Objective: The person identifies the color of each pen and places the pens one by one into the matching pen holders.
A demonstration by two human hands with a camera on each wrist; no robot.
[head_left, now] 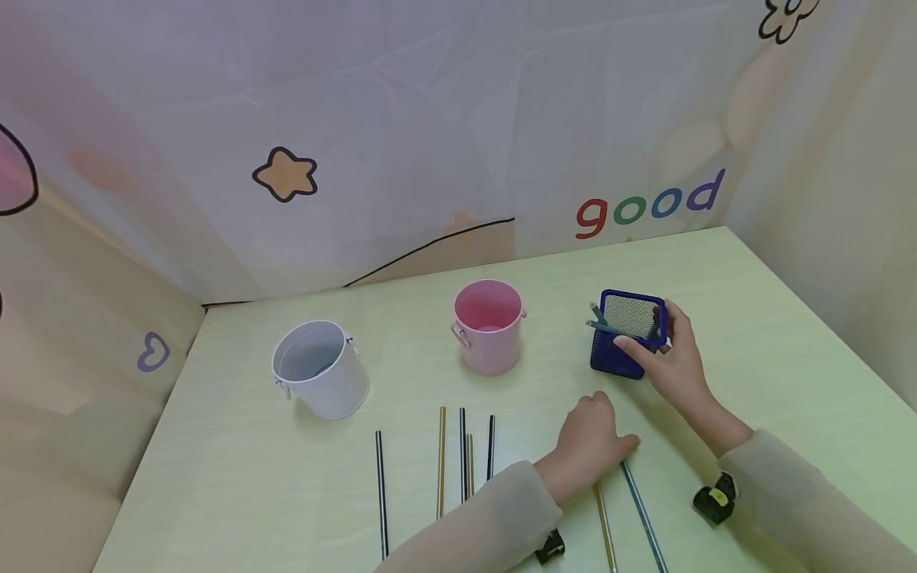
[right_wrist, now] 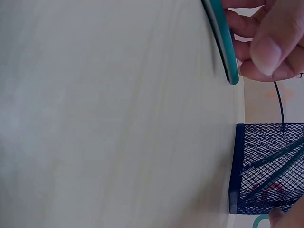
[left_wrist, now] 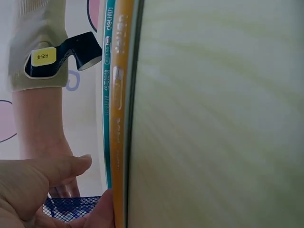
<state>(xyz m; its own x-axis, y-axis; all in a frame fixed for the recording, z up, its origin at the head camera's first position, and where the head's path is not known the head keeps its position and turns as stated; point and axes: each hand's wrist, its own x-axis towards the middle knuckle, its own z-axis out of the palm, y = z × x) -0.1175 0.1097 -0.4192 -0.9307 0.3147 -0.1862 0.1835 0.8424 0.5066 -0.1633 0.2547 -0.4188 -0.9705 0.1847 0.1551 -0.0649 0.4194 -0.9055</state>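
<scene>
Pale wood grain runs across the tabletop (head_left: 236,485), and a printed sheet (head_left: 430,135) hangs behind it. On the right half of that surface is the blue mesh cup (head_left: 618,360); my right hand (head_left: 677,362) grips it, thumb on the near side and fingers around its right side. Two green pencils (head_left: 600,325) lean inside, their ends poking past the left rim; if I tip the cup that way they could slide out, and so light a cup may well skid or topple if my hold loosens or something bumps it. Nearer me, my left hand (head_left: 591,442) is low over the table at the end of a loose teal pencil (head_left: 643,517); its thumb stands apart from the fingers, and I cannot tell whether they have any grip. Something so slim could roll under a careless fingertip, and since a yellow pencil (head_left: 605,529) lies close beside it, I might catch both together or push one away. Farther left, several dark pencils (head_left: 381,493) lie near my left sleeve (head_left: 487,517), which could scatter them if it drags. Beyond stand the pink bucket (head_left: 490,350) and the white bucket (head_left: 333,386), well apart; a wide sweep of that arm could knock either.
</scene>
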